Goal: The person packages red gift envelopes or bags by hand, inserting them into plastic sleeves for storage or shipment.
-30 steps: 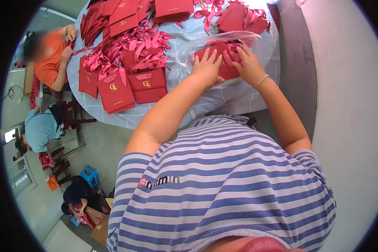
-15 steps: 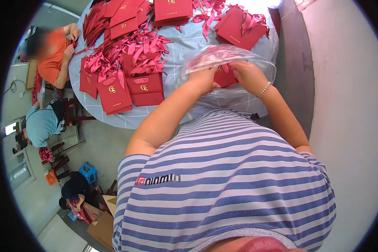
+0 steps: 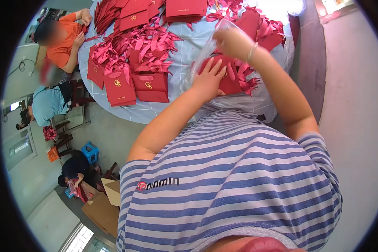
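1 left hand (image 3: 208, 82), fingers wide, rests on red bag (image 3: 227, 80). Right hand (image 3: 235, 43) curls by clear plastic (image 3: 206, 52); can't tell its grip.

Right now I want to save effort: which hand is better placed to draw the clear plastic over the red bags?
Probably the right hand, up at the clear plastic; the left hand lies spread on the red bags and could steady them.
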`<control>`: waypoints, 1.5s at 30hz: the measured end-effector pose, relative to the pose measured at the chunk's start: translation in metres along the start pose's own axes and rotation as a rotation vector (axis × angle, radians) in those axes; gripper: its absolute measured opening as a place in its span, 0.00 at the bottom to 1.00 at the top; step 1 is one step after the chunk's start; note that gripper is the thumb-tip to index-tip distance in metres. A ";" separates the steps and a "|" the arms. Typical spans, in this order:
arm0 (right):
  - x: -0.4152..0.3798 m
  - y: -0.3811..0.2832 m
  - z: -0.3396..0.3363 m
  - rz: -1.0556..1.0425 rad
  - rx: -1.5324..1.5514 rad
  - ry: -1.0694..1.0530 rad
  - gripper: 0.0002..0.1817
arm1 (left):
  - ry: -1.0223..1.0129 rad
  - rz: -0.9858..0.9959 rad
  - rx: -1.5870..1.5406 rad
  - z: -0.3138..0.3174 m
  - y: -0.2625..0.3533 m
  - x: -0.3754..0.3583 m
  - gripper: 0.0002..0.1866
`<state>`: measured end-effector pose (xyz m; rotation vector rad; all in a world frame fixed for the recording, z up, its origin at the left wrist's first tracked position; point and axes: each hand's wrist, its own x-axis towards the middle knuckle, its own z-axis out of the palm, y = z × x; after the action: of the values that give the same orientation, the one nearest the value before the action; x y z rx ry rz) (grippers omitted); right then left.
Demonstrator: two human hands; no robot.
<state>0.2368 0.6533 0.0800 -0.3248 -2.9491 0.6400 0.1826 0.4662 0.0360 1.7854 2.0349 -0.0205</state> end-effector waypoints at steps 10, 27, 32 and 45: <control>-0.102 -0.035 0.037 0.195 0.229 -0.055 0.29 | 0.150 0.094 0.047 -0.022 0.010 -0.011 0.46; -0.121 -0.022 -0.062 0.344 0.526 0.608 0.11 | 0.412 0.134 -0.517 -0.154 -0.044 0.112 0.33; -0.132 0.102 -0.008 0.810 0.887 0.726 0.24 | -0.142 0.011 -0.809 -0.133 -0.062 0.208 0.44; -0.086 0.119 0.038 0.973 1.307 0.800 0.28 | -0.506 -0.059 -1.260 -0.087 -0.040 0.263 0.28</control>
<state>0.3363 0.7240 -0.0087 -1.3493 -1.0776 1.7308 0.0980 0.7320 0.0184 0.7834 1.2015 0.5881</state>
